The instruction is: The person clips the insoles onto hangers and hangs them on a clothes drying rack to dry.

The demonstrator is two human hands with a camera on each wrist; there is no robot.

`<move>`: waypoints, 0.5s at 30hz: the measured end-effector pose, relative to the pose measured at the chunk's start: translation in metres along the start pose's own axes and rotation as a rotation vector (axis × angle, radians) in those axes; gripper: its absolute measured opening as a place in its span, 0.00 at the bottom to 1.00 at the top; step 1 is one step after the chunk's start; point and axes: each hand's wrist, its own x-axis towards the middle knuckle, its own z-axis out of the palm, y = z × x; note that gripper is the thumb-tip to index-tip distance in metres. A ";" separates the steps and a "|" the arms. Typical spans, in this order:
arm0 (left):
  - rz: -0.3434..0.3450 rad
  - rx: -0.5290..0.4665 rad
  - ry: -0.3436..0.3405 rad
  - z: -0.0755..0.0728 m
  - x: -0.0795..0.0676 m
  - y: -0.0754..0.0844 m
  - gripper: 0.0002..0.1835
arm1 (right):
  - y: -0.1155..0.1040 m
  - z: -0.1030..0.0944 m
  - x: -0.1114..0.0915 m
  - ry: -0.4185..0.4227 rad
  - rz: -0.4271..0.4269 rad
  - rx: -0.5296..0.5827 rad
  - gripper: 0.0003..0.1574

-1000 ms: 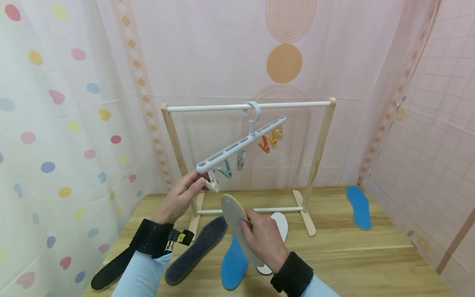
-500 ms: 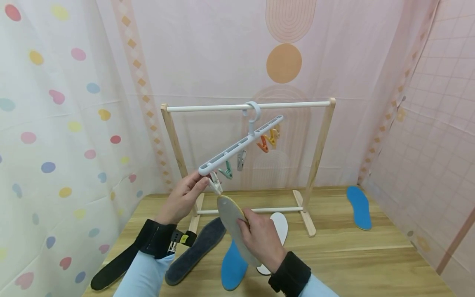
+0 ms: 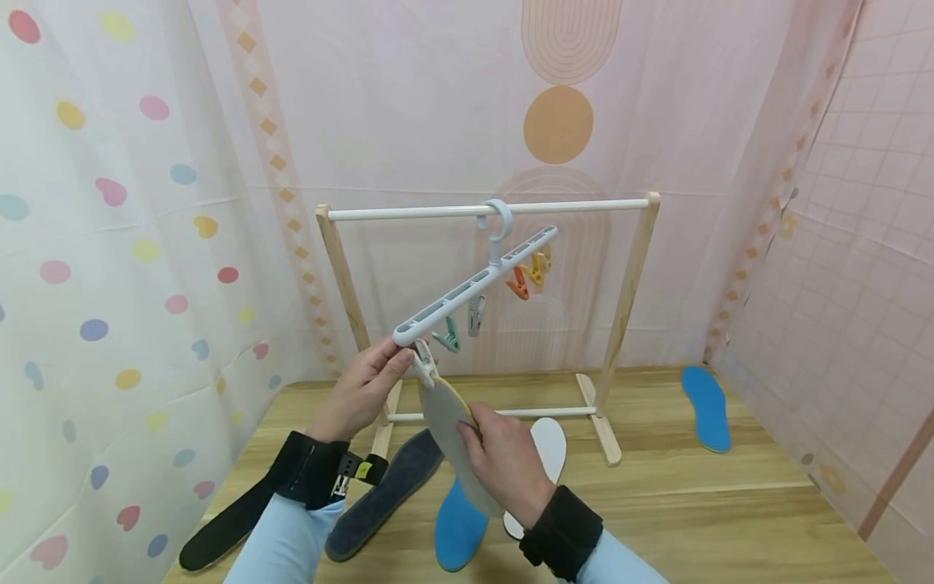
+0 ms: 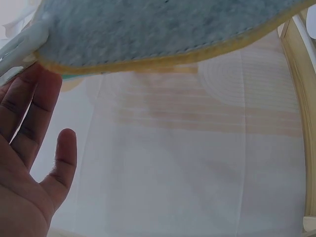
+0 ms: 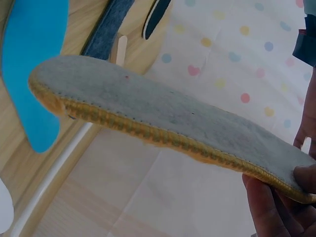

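Head: left hand [image 3: 362,388] pinches white clip [image 3: 425,362]; right hand [image 3: 508,461] grips grey insole [image 3: 447,434] between both hands, tip at clip. Left wrist: clip overlaps insole beside left fingers; bite unclear, so seat it deep. Right wrist: thumb-and-finger hold, loose end free; keep steady until clamped.

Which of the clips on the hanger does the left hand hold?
The white clip, last at the near end of the hanger, by the insole tip. The left hand pinches it; the green clip and those beyond hang untouched.
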 end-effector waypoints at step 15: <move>-0.035 0.003 0.026 -0.001 -0.006 0.000 0.19 | -0.005 0.002 0.004 0.025 -0.037 -0.008 0.05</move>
